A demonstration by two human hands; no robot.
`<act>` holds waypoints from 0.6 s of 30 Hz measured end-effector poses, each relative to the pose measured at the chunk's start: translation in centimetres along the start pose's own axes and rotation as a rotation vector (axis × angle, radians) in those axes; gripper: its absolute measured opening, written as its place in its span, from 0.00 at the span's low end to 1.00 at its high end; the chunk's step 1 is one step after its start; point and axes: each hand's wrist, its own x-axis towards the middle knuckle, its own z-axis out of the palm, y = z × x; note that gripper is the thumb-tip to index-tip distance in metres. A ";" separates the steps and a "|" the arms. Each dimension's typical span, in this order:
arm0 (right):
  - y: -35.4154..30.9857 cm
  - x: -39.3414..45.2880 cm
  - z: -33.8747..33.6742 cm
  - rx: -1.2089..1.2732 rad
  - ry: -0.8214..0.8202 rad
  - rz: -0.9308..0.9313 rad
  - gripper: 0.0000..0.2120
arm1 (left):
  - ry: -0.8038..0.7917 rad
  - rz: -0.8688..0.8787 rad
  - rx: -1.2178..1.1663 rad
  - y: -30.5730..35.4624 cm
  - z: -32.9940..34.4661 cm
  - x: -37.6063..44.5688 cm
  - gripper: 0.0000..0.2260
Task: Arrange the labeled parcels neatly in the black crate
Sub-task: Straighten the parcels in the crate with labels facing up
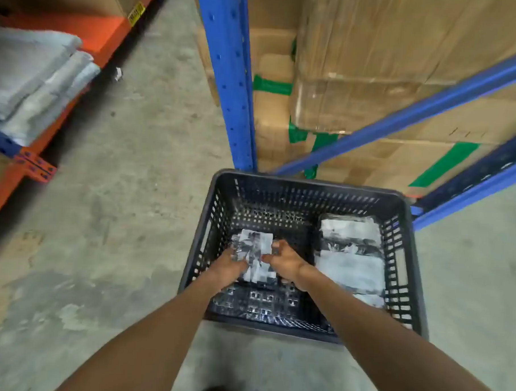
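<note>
Soft, crinkly plastic wraps the small labeled parcel [254, 254] we pinch between left hand [228, 266] and right hand [286, 263] low in the black crate [307, 184] at lower centre, so it likely handles light and slippery, best gripped by its side edges.

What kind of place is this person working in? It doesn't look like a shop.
Most likely a warehouse or stockroom. Tall blue steel racking holds big taped cardboard cartons, the floor is bare concrete, and both hands are setting a labeled parcel into a black crate on the ground.
</note>
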 end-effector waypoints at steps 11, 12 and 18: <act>6.6 13.9 2.7 -0.812 -0.037 -0.011 0.68 | 0.000 -0.186 -0.113 -2.6 4.2 14.7 0.09; 6.8 13.9 2.9 -0.875 -0.054 -0.028 0.70 | -0.031 -0.219 -0.100 -2.5 3.8 14.7 0.06; 5.5 12.7 2.2 -0.837 0.124 -0.154 0.65 | -0.014 -0.176 -0.071 -0.6 2.6 12.3 0.07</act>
